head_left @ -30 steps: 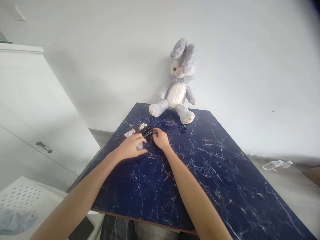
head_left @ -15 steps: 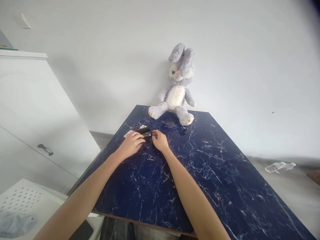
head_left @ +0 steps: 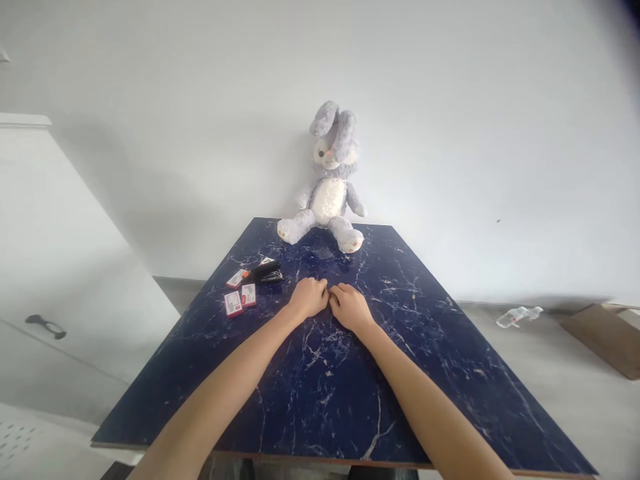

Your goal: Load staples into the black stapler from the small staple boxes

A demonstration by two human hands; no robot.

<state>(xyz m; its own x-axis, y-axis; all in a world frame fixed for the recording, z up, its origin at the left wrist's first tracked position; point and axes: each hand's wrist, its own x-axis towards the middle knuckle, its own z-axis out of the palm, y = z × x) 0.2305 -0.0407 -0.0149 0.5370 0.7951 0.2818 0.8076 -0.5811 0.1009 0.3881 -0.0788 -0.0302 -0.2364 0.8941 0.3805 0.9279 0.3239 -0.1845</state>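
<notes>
My left hand (head_left: 307, 298) and my right hand (head_left: 349, 306) rest side by side on the dark blue marbled table (head_left: 425, 360), knuckles touching, fingers curled under into loose fists with nothing visible in them. To their left lies a black stapler (head_left: 269, 271). Beside it are small red-and-white boxes (head_left: 241, 297), with another (head_left: 235, 278) a little farther back. Neither hand touches the stapler or the boxes.
A grey and white plush rabbit (head_left: 326, 190) sits at the table's far edge against the white wall. A white cabinet (head_left: 50, 267) stands at the left. On the floor at the right lie a plastic bottle (head_left: 519, 315) and a brown cardboard piece (head_left: 603, 335).
Both hands have left the stapler and boxes and drawn together at the table's middle as fists. The stapler and boxes now lie uncovered to the left. The view shifted right.
</notes>
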